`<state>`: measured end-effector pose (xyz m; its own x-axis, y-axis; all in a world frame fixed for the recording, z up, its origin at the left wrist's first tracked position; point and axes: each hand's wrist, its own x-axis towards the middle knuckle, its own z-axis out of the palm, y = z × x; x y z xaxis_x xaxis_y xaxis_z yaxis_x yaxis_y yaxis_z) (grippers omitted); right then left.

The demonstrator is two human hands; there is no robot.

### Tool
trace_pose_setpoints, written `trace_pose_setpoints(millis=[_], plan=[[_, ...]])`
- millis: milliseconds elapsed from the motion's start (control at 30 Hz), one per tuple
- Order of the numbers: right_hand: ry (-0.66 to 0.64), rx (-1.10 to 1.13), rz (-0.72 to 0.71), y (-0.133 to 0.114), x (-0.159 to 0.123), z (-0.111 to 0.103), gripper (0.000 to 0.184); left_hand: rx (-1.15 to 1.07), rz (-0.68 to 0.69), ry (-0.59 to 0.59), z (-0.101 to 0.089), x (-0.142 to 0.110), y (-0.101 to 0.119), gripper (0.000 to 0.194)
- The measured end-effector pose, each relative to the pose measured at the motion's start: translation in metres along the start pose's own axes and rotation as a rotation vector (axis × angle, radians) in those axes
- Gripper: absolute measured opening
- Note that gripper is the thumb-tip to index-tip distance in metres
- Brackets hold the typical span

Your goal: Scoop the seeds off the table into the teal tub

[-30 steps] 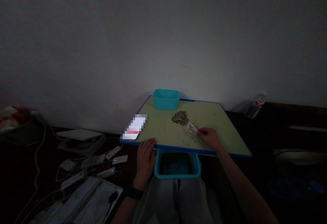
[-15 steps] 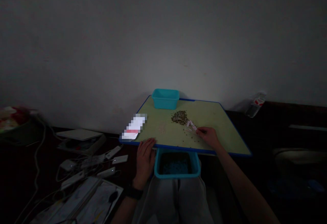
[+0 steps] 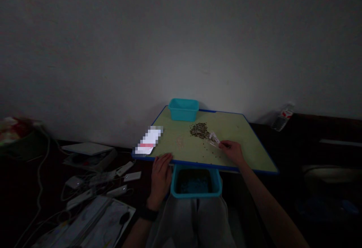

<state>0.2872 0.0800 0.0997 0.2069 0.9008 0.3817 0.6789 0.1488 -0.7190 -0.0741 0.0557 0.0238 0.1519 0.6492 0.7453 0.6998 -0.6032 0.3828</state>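
My right hand (image 3: 232, 151) pinches a small clear plastic piece with whitish-pink print (image 3: 214, 138); its exact kind is hard to make out in the dim light. The far end of this piece is beside a pile of small dark beans or seeds (image 3: 199, 130) on a pale green board (image 3: 234, 127) with a blue rim. A few loose dark grains lie between the pile and the near edge. My left hand (image 3: 161, 172) lies with fingers stretched over the board's front left edge, holding nothing. Left of the pile is a faint patch of tiny pale bits (image 3: 179, 141).
A turquoise bin (image 3: 183, 110) stands at the board's back, against the wall. Another turquoise bin (image 3: 196, 194) sits on my lap under the front edge. A blurred-out phone (image 3: 148, 141) lies on the left corner. Cables and white adapters (image 3: 117, 191) clutter the left; a plastic bottle (image 3: 283, 118) is at right.
The printed plastic piece in my right hand has turned, and its tip has moved slightly to the right, away from the pile. My left hand stays where it was.
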Motion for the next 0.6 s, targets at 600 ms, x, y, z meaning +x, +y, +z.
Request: trace_pose_setpoints(millis=[600], plan=[[-0.145, -0.062, -0.016, -0.003, 0.013, 0.007, 0.028, 0.009, 0.016, -0.025, -0.004, 0.001, 0.002, 0.045]])
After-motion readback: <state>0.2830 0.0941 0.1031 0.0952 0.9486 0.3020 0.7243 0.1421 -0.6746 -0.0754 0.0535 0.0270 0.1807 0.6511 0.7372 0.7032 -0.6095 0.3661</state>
